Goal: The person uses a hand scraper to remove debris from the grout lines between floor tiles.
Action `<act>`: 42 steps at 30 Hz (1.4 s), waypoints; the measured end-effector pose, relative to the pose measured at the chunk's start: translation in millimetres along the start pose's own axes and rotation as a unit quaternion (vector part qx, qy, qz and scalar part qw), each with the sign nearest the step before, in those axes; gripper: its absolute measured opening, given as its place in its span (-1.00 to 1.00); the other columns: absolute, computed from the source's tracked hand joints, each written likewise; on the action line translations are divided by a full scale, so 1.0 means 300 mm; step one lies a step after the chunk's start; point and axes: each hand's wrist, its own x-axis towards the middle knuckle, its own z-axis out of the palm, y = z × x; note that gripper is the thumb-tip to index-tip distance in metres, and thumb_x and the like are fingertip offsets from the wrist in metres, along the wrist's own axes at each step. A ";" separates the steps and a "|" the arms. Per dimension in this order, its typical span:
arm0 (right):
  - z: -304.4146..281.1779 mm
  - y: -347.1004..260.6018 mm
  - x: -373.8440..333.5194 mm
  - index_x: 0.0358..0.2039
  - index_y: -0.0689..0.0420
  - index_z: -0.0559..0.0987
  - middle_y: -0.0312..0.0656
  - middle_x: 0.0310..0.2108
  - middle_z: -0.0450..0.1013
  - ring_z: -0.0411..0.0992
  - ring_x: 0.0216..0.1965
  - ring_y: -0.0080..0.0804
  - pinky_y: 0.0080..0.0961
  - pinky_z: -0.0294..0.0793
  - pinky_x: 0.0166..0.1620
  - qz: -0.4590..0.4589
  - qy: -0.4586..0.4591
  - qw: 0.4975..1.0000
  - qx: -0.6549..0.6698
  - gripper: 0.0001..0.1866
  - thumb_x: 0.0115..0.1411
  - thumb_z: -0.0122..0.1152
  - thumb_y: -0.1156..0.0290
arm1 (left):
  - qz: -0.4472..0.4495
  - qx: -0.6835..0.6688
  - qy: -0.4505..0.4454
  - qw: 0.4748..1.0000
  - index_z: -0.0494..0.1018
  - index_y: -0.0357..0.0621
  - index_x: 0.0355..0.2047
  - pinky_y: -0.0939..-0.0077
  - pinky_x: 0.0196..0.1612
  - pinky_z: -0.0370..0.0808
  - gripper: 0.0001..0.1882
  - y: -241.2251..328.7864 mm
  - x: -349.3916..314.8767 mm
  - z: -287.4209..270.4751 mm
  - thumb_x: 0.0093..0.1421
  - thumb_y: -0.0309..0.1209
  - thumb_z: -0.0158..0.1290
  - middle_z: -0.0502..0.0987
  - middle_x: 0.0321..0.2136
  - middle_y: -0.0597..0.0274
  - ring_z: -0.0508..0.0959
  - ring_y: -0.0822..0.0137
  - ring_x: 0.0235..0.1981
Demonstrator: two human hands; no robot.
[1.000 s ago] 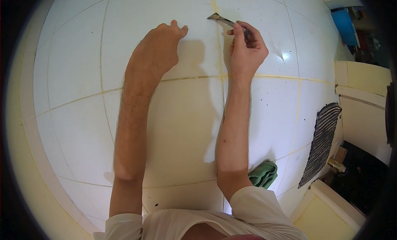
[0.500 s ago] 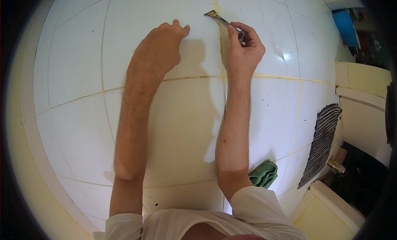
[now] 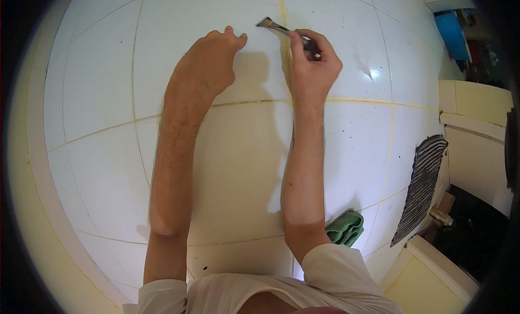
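My right hand [image 3: 316,62] pinches a slim tool that looks like a small flat brush [image 3: 273,26], with a metal-looking shank and a dark-edged, flared tip. The tip points up-left, just left of a yellowish grout line [image 3: 282,11] between white tiles. To the left, my left hand [image 3: 208,62] is seen from the back, over a pale tile [image 3: 179,16]. Two of its fingers stick out apart; the others are hidden below the hand. Nothing shows in it.
A green cloth [image 3: 345,228] lies by my right elbow. Farther right is a black-and-white striped mat [image 3: 420,187], beside a metal fitting [image 3: 441,217] and a dark glossy panel [image 3: 471,233]. A blue object [image 3: 453,37] stands at the upper right. A raised pale border [image 3: 40,168] curves along the left.
My right hand has shifted slightly left with the brush-like tool, whose tip has crossed to the left of the grout line. My left hand has barely moved.
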 end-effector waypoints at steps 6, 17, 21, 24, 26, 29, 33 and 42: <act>-0.021 0.014 0.023 -0.35 0.27 0.68 -0.45 -0.63 0.34 0.17 -0.58 -0.73 -0.68 0.15 -0.50 0.069 0.065 0.995 0.023 -0.87 0.20 0.38 0.45 | 0.007 0.016 0.008 1.000 0.38 0.04 0.30 0.16 0.25 0.49 -0.11 0.004 0.000 0.003 -0.12 -0.63 0.33 0.33 0.34 0.10 0.42 0.00 0.24; -0.024 0.018 0.026 -0.33 0.28 0.69 -0.45 -0.64 0.33 0.16 -0.59 -0.73 -0.65 0.12 -0.51 0.081 0.057 0.995 0.026 -0.86 0.21 0.36 0.44 | 0.005 0.017 0.005 1.000 0.39 0.03 0.29 0.16 0.20 0.53 -0.10 -0.009 0.012 0.012 -0.15 -0.65 0.33 0.35 0.33 0.09 0.47 0.00 0.17; -0.015 0.016 0.022 -0.32 0.28 0.69 -0.46 -0.65 0.31 0.12 -0.61 -0.73 -0.65 0.09 -0.53 0.060 0.049 0.997 0.011 -0.86 0.21 0.36 0.44 | 0.002 0.015 0.002 1.000 0.38 0.05 0.30 0.18 0.21 0.52 -0.09 0.004 0.001 0.002 -0.14 -0.63 0.33 0.35 0.33 0.10 0.46 0.02 0.17; -0.020 0.011 0.020 -0.31 0.27 0.69 -0.47 -0.65 0.29 0.10 -0.61 -0.73 -0.63 0.06 -0.53 0.072 0.060 0.995 0.027 -0.85 0.21 0.37 0.43 | 0.009 0.024 0.004 1.000 0.37 0.07 0.31 0.18 0.22 0.51 -0.09 -0.004 0.001 0.004 -0.13 -0.62 0.33 0.35 0.33 0.10 0.46 0.03 0.17; -0.019 0.012 0.020 -0.31 0.27 0.69 -0.47 -0.66 0.27 0.09 -0.61 -0.73 -0.63 0.03 -0.53 0.083 0.063 0.994 0.037 -0.84 0.21 0.37 0.42 | -0.001 0.022 0.000 1.000 0.36 0.08 0.31 0.18 0.22 0.51 -0.09 -0.003 -0.001 0.001 -0.13 -0.62 0.33 0.35 0.33 0.11 0.46 0.03 0.17; -0.022 0.013 0.026 -0.31 0.28 0.69 -0.48 -0.66 0.25 0.08 -0.61 -0.74 -0.63 0.01 -0.53 0.082 0.055 0.995 0.030 -0.84 0.22 0.38 0.42 | 0.005 0.028 0.002 1.000 0.36 0.09 0.31 0.18 0.22 0.51 -0.09 -0.002 0.004 0.005 -0.13 -0.61 0.33 0.35 0.33 0.12 0.46 0.04 0.17; -0.019 0.006 0.017 -0.32 0.28 0.69 -0.49 -0.67 0.25 0.07 -0.61 -0.74 -0.63 0.00 -0.53 0.058 0.061 0.996 0.022 -0.83 0.21 0.38 0.41 | 0.004 0.028 -0.001 1.000 0.36 0.08 0.31 0.19 0.23 0.51 -0.09 -0.002 0.001 0.004 -0.12 -0.62 0.33 0.34 0.34 0.12 0.45 0.04 0.19; -0.024 0.012 0.022 -0.32 0.29 0.68 -0.48 -0.68 0.24 0.06 -0.61 -0.73 -0.62 -0.02 -0.52 0.064 0.056 0.996 0.029 -0.82 0.22 0.38 0.40 | 0.004 0.016 0.005 1.000 0.38 0.05 0.30 0.18 0.23 0.50 -0.09 -0.005 0.007 0.009 -0.15 -0.63 0.34 0.34 0.33 0.10 0.45 0.02 0.20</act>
